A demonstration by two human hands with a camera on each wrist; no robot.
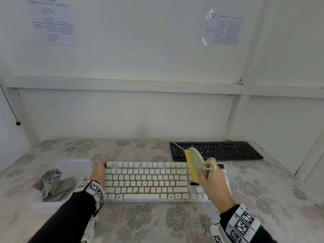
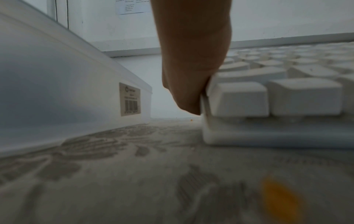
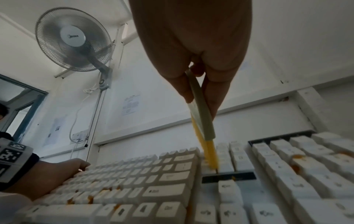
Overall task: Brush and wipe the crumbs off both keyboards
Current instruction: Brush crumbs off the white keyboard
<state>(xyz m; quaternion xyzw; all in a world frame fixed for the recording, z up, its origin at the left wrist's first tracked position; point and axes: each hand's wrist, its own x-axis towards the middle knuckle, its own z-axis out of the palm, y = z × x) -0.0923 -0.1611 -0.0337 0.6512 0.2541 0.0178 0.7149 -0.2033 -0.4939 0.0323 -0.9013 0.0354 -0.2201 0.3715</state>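
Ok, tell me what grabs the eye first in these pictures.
The right hand holds a green brush with yellow bristles over the right end of the white keyboard, which is strewn with orange crumbs. The left hand rests against the keyboard's left edge, beside a clear tub of grey cloths.

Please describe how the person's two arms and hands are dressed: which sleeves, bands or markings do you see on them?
Both arms wear long dark sleeves. Each wrist carries a broad white band printed with black square code-like markers: one on the left wrist, one on the right wrist. The left hand and the right hand are bare, with no gloves; no rings or cables are visible.
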